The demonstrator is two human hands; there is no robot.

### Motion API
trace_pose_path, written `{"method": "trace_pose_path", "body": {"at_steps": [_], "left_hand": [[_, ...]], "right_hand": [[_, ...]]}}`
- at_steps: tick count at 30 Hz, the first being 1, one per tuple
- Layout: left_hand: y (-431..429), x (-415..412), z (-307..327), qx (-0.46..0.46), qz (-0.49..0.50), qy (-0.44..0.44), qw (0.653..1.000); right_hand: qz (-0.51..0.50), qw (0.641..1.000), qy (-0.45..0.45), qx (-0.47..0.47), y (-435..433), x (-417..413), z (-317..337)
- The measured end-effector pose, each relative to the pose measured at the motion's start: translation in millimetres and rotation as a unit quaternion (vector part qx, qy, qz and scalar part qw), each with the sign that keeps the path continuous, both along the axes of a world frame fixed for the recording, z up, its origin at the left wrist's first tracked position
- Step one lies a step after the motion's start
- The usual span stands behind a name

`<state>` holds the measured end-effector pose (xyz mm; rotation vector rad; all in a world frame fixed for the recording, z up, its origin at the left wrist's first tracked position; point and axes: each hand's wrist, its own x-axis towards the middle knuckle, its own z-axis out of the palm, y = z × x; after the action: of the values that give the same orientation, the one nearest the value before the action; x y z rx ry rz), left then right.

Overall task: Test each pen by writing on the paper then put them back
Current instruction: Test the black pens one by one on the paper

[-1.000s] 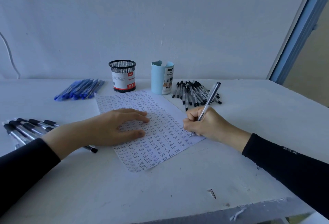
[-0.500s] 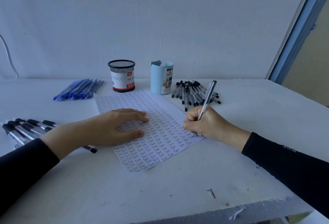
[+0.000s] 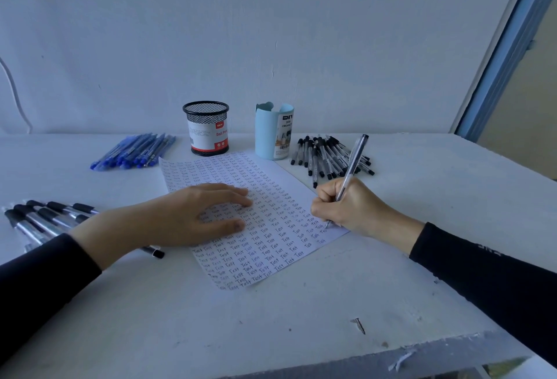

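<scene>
On the white table (image 3: 271, 327), nearest me, the left hand (image 3: 187, 216) lies flat, fingers straight, pressing the white paper sheet filled with "Test" words (image 3: 265, 246). Beside it the right hand (image 3: 346, 207) grips a clear black-capped pen (image 3: 352, 164), tip on the sheet's right edge. Beyond lie loose black-capped pens (image 3: 328, 155).

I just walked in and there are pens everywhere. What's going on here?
A person is testing pens. Their right hand grips a clear pen, tip on the paper near its right edge. The left hand lies flat on the paper, which is almost full of "Test". Black pens and blue pens lie in piles on the table, near a mesh cup and a blue organizer.
</scene>
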<state>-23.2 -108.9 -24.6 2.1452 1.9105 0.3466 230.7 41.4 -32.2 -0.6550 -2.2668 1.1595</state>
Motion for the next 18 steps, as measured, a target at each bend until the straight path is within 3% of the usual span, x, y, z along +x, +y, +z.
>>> {"method": "trace_pose_path", "body": {"at_steps": [10,18], "left_hand": [[0.8,-1.5,-2.0,0.003,-0.005,0.0,1.0],[0.6,-2.2,-4.2,0.015,-0.006,-0.002,1.0]], "right_hand": [[-0.008,1.0,-0.006,-0.008,1.6,1.5,-0.5],[-0.021,0.988,0.077,-0.13,3.6,4.3,17.8]]}}
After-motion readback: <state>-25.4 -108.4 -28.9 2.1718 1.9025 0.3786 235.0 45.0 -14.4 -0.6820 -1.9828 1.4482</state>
